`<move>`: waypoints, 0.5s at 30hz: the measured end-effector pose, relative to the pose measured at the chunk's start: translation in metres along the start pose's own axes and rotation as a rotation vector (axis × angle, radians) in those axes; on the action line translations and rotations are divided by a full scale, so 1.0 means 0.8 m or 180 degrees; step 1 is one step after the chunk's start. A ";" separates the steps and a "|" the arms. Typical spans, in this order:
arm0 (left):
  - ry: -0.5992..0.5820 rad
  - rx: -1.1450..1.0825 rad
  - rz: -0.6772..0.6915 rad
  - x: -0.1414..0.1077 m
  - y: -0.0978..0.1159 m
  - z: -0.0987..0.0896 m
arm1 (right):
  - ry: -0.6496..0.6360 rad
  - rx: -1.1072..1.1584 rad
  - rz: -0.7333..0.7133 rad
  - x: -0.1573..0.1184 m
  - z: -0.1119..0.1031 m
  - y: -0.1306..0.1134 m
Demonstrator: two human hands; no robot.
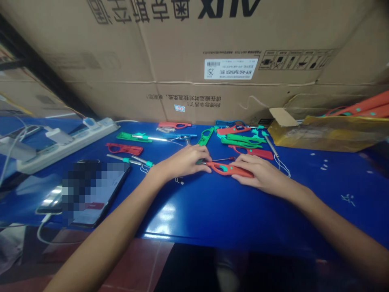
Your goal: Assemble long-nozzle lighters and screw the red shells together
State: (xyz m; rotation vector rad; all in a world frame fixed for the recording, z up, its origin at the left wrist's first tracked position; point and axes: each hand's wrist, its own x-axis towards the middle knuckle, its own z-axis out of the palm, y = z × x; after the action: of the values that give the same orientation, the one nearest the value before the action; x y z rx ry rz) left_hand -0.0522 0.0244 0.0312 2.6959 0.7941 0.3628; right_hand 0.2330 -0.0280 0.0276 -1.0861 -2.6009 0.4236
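Between my two hands is an orange-red lighter [225, 169] with a green trigger, the long-nosed utility kind. My right hand [253, 170] grips its handle end. Fingers of my left hand [191, 159] are pinched at its front end, where the metal tube is mostly hidden by them. Just behind it a thin rod with a dark red end [223, 159] lies on the blue table [212, 211]. Beyond my hands lie green lighter shells [243, 141], a red lighter shell [257, 152] and a green shell [206, 136]. Metal tubes with green parts and white wires [135, 160] lie left of my left hand.
A large cardboard box [127, 56] stands along the back. At right, a taped carton [328, 132] holds orange lighters [364, 106]. A power strip [69, 142] and phones [97, 202] with a charging cable [45, 239] lie at left. White scraps [348, 198] dot the right side.
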 end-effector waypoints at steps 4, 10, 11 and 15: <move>0.0203 0.0316 0.0037 0.002 0.010 -0.001 | 0.0151 0.0205 0.0006 -0.003 -0.005 0.000; 0.0577 0.0990 0.0256 0.008 0.020 0.004 | 0.0374 0.0026 0.0119 -0.006 0.001 0.001; 0.0592 0.1107 0.0262 0.009 0.022 0.005 | 0.0424 -0.0093 0.0156 -0.006 0.003 0.000; 0.0675 0.1354 0.0302 0.012 0.032 0.012 | 0.0559 -0.0423 0.0119 -0.006 0.006 -0.006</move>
State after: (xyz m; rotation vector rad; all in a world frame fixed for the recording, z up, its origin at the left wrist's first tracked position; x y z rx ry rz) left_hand -0.0293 0.0073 0.0332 3.1381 0.8883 0.5660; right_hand 0.2312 -0.0350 0.0239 -1.1601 -2.4859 0.1568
